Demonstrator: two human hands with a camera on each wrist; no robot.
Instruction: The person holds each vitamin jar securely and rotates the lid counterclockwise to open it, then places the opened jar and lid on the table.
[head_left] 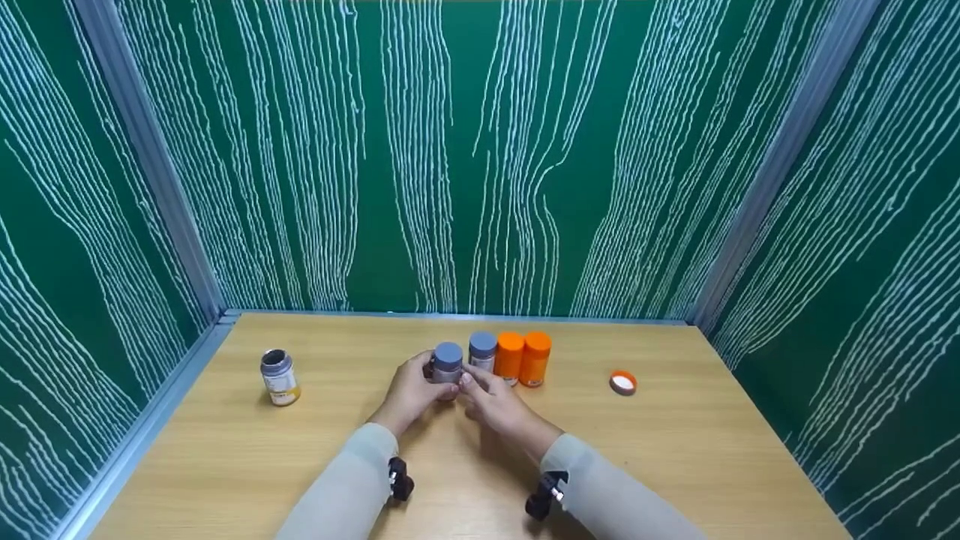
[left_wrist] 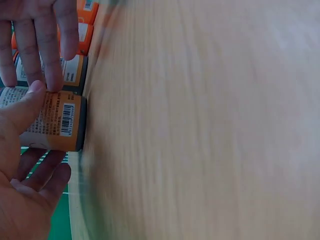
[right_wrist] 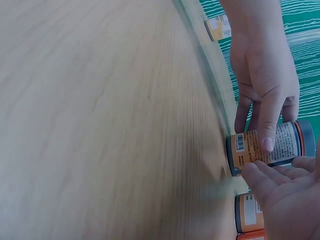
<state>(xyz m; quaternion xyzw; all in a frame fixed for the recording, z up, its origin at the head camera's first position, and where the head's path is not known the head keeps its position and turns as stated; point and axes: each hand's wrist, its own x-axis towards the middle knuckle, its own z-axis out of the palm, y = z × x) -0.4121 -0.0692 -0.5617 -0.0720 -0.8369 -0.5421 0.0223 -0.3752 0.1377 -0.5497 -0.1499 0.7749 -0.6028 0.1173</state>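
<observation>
- In the head view, a grey-capped bottle [head_left: 448, 357] is held upright towards the middle of the far edge of the bench [head_left: 637, 465]; it is gripped from its left side by the left hand [head_left: 409, 391].
- Its right side is touched by the right hand [head_left: 501, 409], whose fingers are extended.
- Just right of it, a second grey-capped bottle [head_left: 482, 347] and two orange bottles [head_left: 535, 361] are lined up.
- An uncapped bottle [head_left: 281, 382] is stood near the left edge, and a loose cap [head_left: 623, 382] is laid nearer the right edge, its orange-and-white face turned up.
- In the left wrist view, the held bottle's barcoded label is crossed by the left thumb; straight right fingers are set against its other side.
- In the right wrist view, its base is seen close to the bench; whether they touch cannot be told.
</observation>
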